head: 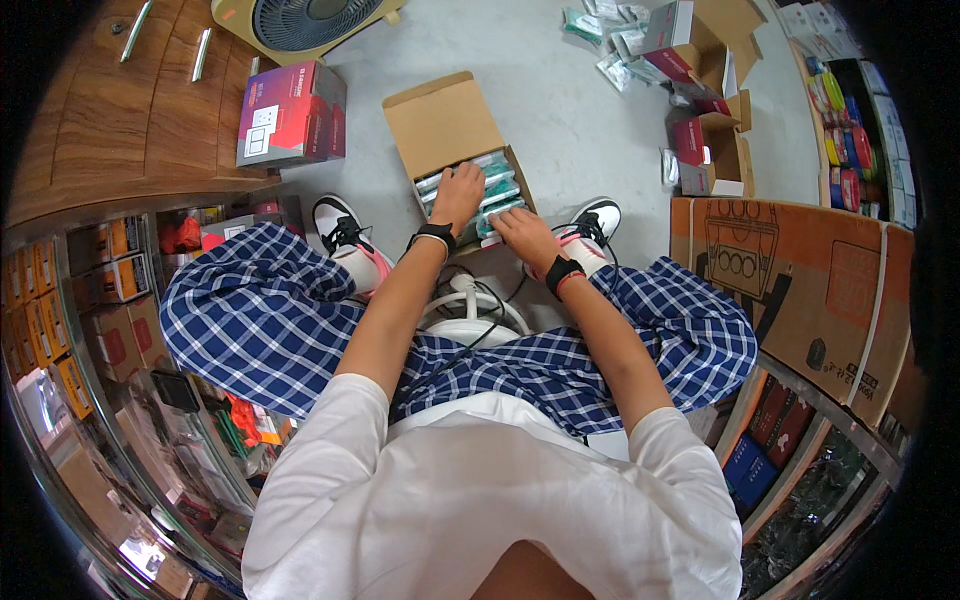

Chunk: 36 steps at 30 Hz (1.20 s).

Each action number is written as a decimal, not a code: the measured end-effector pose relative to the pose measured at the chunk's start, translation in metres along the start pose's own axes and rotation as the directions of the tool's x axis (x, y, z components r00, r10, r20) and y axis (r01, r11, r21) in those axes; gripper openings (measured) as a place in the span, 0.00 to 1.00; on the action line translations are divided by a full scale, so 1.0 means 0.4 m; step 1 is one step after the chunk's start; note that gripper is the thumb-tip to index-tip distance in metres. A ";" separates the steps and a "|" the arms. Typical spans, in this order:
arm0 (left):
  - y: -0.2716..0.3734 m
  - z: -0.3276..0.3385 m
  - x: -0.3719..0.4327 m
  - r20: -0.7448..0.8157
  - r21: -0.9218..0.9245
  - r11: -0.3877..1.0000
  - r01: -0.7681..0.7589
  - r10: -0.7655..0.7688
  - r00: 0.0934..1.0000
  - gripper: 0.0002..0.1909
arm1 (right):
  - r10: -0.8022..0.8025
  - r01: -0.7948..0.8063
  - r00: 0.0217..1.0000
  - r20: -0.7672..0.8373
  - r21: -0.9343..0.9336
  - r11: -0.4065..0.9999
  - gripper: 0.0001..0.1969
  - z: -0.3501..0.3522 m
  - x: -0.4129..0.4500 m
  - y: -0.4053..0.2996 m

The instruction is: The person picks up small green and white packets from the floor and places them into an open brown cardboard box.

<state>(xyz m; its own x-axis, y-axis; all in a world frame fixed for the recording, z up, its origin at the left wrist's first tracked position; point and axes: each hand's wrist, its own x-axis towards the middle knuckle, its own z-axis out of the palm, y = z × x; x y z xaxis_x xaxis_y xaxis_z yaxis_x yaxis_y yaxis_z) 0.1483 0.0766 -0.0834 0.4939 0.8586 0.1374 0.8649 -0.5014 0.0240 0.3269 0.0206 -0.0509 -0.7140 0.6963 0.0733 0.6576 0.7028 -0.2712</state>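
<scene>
An open cardboard box [442,124] lies on the floor between my feet, its lid folded back away from me. Rows of small plastic-wrapped packets [498,172], silver-white and green, fill it. My left hand [459,196] reaches into the box with curled fingers resting on the packets. At the box's near right corner, my right hand [527,235] touches the nearest packets with its fingertips. Whether either hand grips a packet is hidden by the fingers. Both wrists wear dark bands, and a thin cable runs by the right one.
A red-purple carton [277,120] and a box fan [322,22] stand at left. Loose packets [615,45] and opened cartons [694,146] lie at right, beyond a large brown carton [795,292]. A white round metal-framed object [472,330] sits between my legs. Shelves flank me.
</scene>
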 end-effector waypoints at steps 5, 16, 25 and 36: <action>0.001 -0.025 -0.007 -0.027 -0.070 0.996 0.055 -0.057 0.998 0.10 | 0.082 -0.080 0.995 -0.052 0.026 0.996 0.11 0.046 -0.006 0.014; 0.034 -0.087 -0.057 0.310 -0.607 0.760 0.231 -0.041 0.950 0.08 | 0.090 -0.090 0.996 -0.004 -0.023 0.996 0.10 0.014 0.004 0.011; 0.105 -0.042 -0.125 0.259 -0.620 0.750 0.229 -0.079 0.963 0.10 | 0.104 -0.102 0.993 0.047 -0.042 0.994 0.16 -0.012 0.000 0.027; 0.090 -0.082 -0.043 0.529 -0.517 0.799 0.309 0.015 0.848 0.12 | 0.671 -0.576 0.740 0.047 0.560 0.595 0.28 -0.011 -0.031 0.077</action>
<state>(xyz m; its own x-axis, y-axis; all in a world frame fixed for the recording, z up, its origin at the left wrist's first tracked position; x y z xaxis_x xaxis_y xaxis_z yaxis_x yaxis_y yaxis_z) 0.1681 0.0404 -0.0522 0.4792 0.7776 -0.4072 0.7968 -0.1908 0.5733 0.3572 0.0344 -0.0560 -0.0980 0.9800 -0.1733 0.6680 -0.0643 -0.7414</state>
